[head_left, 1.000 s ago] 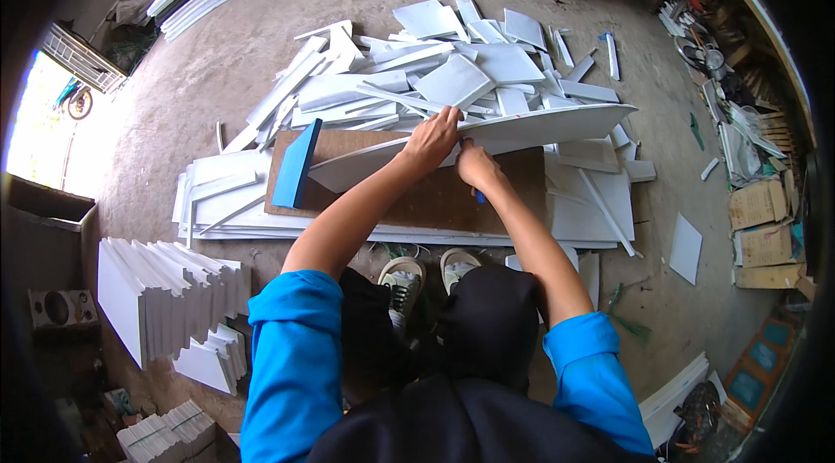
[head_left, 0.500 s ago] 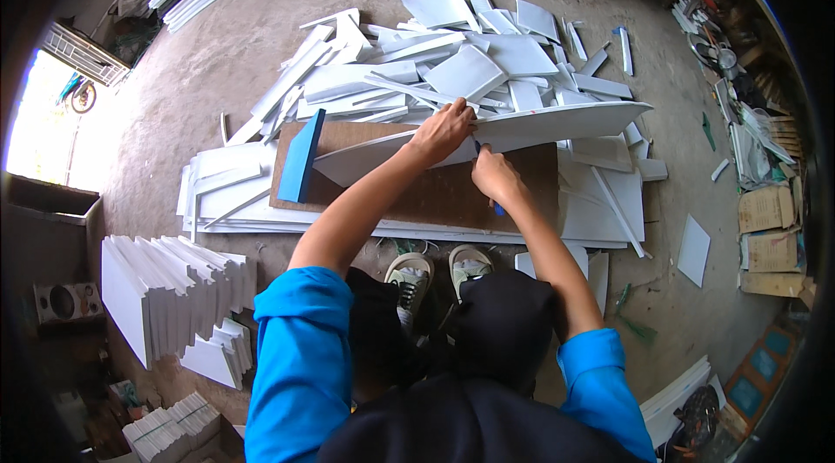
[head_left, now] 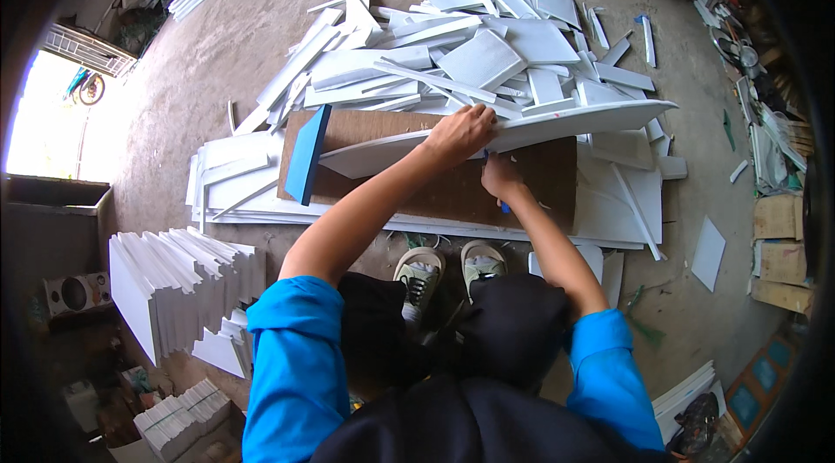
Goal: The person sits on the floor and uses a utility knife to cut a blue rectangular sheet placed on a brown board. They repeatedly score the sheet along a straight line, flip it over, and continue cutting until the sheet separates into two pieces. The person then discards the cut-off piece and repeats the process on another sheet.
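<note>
My left hand [head_left: 464, 133] is closed over the upper edge of a long white board [head_left: 578, 122], which stands tilted on its side. Just below it, my right hand [head_left: 502, 176] is wrapped round a blue-handled cutting tool [head_left: 505, 207], seemingly a knife. Its front end meets the white board close under my left fingers; the blade itself is mostly hidden. Beneath lies a flat brown board [head_left: 409, 191]. A blue upright panel [head_left: 307, 156] stands across the brown board's left end, with the white board's left tip beside it.
Beyond the brown board spreads a heap of white offcuts [head_left: 417, 63]. More white sheets [head_left: 613, 202] lie under it. At left stand stacked white pieces [head_left: 174, 289] and a dark bin [head_left: 52, 211]. Cardboard boxes [head_left: 780, 218] line the right side; my shoes [head_left: 419, 276] are close below.
The view has shifted slightly, moving the scene rightward. Against the boards, my right hand has moved a little left, closer beneath my left hand. Both grips are the same.
</note>
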{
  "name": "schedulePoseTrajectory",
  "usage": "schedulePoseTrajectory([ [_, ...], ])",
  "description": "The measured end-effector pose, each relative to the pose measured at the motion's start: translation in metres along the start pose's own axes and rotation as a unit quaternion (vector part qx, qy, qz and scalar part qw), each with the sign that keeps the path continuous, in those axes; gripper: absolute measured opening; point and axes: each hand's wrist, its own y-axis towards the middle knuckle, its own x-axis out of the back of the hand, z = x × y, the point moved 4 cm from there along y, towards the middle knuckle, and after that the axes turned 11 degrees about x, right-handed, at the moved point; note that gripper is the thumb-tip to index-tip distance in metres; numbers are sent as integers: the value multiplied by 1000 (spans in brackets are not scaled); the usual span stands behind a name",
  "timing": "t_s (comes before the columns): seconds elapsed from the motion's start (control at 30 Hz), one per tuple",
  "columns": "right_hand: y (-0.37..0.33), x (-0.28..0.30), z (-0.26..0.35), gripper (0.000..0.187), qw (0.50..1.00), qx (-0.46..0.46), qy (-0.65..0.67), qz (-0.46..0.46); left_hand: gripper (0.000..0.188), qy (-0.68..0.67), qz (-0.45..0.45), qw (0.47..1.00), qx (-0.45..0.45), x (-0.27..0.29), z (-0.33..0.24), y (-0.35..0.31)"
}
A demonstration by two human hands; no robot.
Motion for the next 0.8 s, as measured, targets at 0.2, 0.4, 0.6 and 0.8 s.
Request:
schedulePoseTrajectory([
  [0.2,-26,-34,-12,32,996,41,-33,-71,30,40,0,992,122,3,10,7],
  [0.4,-83,-40,-9,34,998,-18,-10,-52,30,10,-48,994,100,12,28,14],
  [0.6,-97,1,-33,42,988,-30,33,-148,52,34,-21,978,206,13,30,35],
  [0.8,-75,43,-45,30,975,-18,107,-195,72,149,-197,960,131,33,28,24],
])
